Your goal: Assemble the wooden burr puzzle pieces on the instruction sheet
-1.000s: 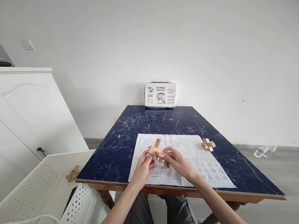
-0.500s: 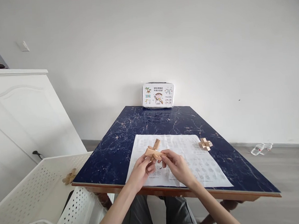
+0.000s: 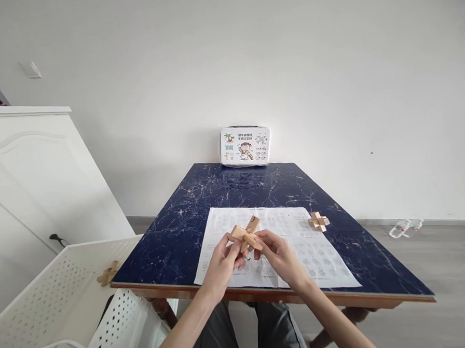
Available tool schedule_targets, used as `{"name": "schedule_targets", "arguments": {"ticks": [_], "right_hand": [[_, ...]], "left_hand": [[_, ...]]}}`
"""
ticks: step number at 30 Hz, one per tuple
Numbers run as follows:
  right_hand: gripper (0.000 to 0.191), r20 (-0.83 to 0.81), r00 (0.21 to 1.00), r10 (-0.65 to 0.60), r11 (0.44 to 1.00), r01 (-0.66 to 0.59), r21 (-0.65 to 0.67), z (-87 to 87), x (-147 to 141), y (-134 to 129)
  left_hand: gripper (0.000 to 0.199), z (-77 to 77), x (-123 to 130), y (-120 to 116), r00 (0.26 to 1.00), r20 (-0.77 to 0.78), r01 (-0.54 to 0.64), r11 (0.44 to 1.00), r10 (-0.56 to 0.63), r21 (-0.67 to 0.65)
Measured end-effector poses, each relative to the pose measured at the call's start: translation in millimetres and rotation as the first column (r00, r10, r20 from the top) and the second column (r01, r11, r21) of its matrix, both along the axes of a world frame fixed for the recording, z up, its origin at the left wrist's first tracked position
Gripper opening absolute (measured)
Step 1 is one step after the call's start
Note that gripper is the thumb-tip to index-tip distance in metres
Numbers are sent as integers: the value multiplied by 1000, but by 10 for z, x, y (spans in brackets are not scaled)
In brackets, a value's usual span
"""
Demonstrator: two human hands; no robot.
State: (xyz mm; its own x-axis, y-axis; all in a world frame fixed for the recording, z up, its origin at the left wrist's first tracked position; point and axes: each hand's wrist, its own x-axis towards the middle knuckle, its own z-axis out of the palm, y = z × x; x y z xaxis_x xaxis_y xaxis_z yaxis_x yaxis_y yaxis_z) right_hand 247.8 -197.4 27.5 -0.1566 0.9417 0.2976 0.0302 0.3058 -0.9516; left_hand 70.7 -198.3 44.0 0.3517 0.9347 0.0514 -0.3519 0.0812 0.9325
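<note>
Several light wooden pieces, crossed together as one bundle [image 3: 246, 234], are held above a printed white sheet [image 3: 298, 243]. One piece carries a dark mark near its upper end. My left hand [image 3: 220, 263] grips the bundle from the left, thumb against its lower part. From the right, my right hand [image 3: 279, 254] pinches the end of a piece pointing down and right. Some fingertips are hidden behind the wood. A separate wooden cross-shaped puzzle [image 3: 318, 221] sits at the sheet's upper right edge.
The sheet lies on a dark blue marbled table [image 3: 173, 229]. A white case with cartoon prints [image 3: 245, 146] stands at the back by the wall. To the left, a white perforated basket [image 3: 119, 317] holds a wooden item [image 3: 107, 274]. Clear bottles [image 3: 405, 228] lie on the floor at right.
The wooden bundle has been turned in my hands, and its marked piece now points up and slightly right. Both hands still hold it. The camera view has shifted slightly.
</note>
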Motion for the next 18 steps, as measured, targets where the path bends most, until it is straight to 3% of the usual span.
{"name": "schedule_targets", "arguments": {"ticks": [4,10,18], "right_hand": [[40,-61,998,-12,1000,13,5,54,-19,-49],[38,-159,975,-153,988,157,12,104,-72,-186],[33,-296,915,-276,960,279,-32,17,-120,-176]], "left_hand": [[41,34,36,-33,999,52,16,1000,-16,-2],[41,89,140,-55,985,172,21,997,-9,-69],[33,74,222,-153,970,243,43,994,-16,-104]]}}
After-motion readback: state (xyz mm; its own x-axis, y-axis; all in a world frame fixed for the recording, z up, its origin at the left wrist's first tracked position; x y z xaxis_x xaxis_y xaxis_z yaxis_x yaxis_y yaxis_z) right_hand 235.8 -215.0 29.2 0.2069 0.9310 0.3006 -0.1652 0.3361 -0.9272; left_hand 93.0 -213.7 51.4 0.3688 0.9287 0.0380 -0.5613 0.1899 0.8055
